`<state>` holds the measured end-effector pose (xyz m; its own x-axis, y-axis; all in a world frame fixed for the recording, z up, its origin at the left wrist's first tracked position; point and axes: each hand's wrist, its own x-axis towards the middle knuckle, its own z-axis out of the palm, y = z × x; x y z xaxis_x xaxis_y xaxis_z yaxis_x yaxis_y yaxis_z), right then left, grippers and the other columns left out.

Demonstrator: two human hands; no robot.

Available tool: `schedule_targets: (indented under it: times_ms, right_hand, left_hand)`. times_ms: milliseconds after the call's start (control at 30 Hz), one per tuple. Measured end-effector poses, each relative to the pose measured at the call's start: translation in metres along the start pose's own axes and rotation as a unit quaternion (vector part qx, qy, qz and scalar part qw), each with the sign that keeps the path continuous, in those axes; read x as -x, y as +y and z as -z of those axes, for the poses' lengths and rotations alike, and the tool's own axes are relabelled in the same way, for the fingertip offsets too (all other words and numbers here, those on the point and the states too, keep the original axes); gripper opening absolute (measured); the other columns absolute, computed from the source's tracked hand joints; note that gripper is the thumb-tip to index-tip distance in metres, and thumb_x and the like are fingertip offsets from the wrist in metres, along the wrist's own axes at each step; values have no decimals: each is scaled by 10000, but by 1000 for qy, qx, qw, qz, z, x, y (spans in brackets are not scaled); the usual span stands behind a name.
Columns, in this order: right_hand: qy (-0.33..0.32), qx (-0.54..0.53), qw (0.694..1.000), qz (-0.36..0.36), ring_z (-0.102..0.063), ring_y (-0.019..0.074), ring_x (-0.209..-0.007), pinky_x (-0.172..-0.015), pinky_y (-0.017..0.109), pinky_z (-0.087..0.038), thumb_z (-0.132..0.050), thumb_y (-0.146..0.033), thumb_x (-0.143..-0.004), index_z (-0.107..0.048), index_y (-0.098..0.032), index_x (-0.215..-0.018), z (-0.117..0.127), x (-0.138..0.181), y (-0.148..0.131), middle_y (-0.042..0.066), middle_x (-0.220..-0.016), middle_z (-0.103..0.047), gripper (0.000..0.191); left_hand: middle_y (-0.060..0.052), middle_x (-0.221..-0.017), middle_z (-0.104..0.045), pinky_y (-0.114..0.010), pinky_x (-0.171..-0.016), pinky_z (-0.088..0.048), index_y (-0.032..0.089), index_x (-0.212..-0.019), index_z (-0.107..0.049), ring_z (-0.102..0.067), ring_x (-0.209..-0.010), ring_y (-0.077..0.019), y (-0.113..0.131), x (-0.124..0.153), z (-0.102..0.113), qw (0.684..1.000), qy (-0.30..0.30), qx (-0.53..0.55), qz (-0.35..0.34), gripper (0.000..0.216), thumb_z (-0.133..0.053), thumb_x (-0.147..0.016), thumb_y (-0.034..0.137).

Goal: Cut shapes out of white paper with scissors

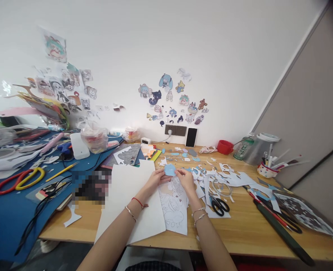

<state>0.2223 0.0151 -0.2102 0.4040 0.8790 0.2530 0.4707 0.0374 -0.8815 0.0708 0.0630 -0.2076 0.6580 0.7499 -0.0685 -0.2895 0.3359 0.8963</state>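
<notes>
A light-blue paper cutout [170, 170] is held up between my two hands. My left hand [156, 180] grips its left edge, while the fingers of my right hand [185, 177] pinch the right edge. Below them lies a white sheet with line drawings [172, 214], partly hidden by my hands. A large blank white sheet [121, 192] rests under my left forearm. Black-handled scissors [220, 206] lie on paper scraps to the right of my right hand.
Paper offcuts [239, 180] and small cut pieces spread over the wooden table [225, 237]. A pen cup [266, 170], red bowl [225, 147] and phone [191, 137] stand at the back. On the left, a blue mat [3, 210] holds red-and-yellow scissors [20, 182] and a pencil [61, 171].
</notes>
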Motion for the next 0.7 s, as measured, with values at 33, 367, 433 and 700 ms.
schedule_targets:
  times_ms: [33,367,433,700]
  right_hand:
    - [-2,2,1000,-2,-614,163,-823,-745,359,-516,-550,-283,-881,-606,-141,-941,0,0,0,38,-953,-633,164]
    - [-6,-11,1000,-1,-618,176,-865,-782,382,-508,-550,-302,-880,-611,-139,-946,-2,-2,12,43,-969,-641,186]
    - [-8,-14,1000,0,-618,178,-868,-779,382,-510,-550,-298,-881,-608,-138,-958,-4,-2,13,45,-978,-639,186]
    - [-2,33,999,-23,-614,172,-853,-752,365,-517,-547,-286,-883,-601,-140,-971,-1,-2,5,45,-986,-629,180]
  left_hand:
    - [-76,-1077,-590,-387,-776,-511,135,-1079,-556,-596,-915,-189,0,0,0,1000,0,2,-2,263,-540,-870,294]
    - [-78,-1086,-587,-390,-779,-510,138,-1092,-551,-596,-919,-191,1,1,0,1000,-2,13,-8,270,-540,-870,292]
    - [-78,-1087,-586,-391,-780,-510,138,-1092,-551,-595,-921,-192,2,1,0,1000,-4,13,-7,271,-540,-870,292]
    - [-74,-1071,-590,-382,-766,-514,137,-1082,-554,-599,-901,-185,-1,-3,1,999,41,14,-23,263,-539,-870,291]
